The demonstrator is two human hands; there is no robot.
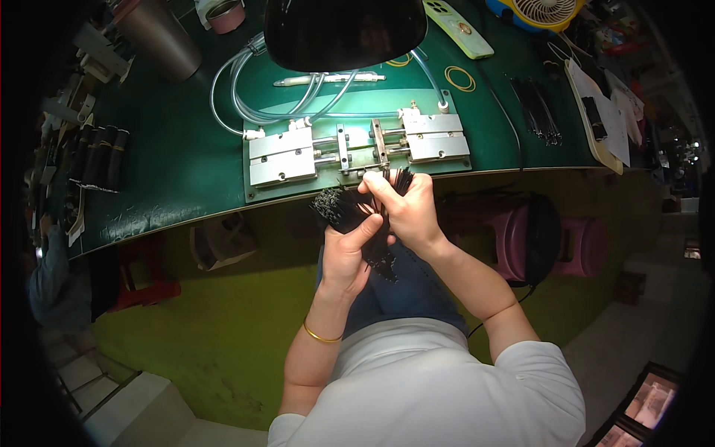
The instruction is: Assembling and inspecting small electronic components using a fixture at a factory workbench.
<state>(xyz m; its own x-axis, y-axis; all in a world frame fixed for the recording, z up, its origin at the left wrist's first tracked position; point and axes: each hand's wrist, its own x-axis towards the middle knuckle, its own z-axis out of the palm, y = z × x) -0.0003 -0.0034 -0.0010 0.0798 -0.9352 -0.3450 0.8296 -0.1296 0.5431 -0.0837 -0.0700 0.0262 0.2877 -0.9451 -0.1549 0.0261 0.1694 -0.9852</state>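
A thick bundle of thin black wires [344, 211] is wrapped in my left hand [345, 257], its fanned ends pointing up and left and more ends hanging below. My right hand [411, 212] is closed on part of the black wires, some of which stick up past its fingers. Both hands are close together just off the bench's front edge. Right beyond them is a metal clamping fixture with a left cylinder block [283, 158], a right cylinder block [436, 138] and two upright jaws between. Whether the right fingertips touch the fixture is hard to tell.
Clear hoses [240, 89] run to the fixture on the green bench [179, 156]. A black lamp hood [346, 33] overhangs it. Wire bundles [100, 158] lie left, loose wires [538, 112] right. A pen, rubber bands, phone [460, 30] and fan [547, 11] lie beyond.
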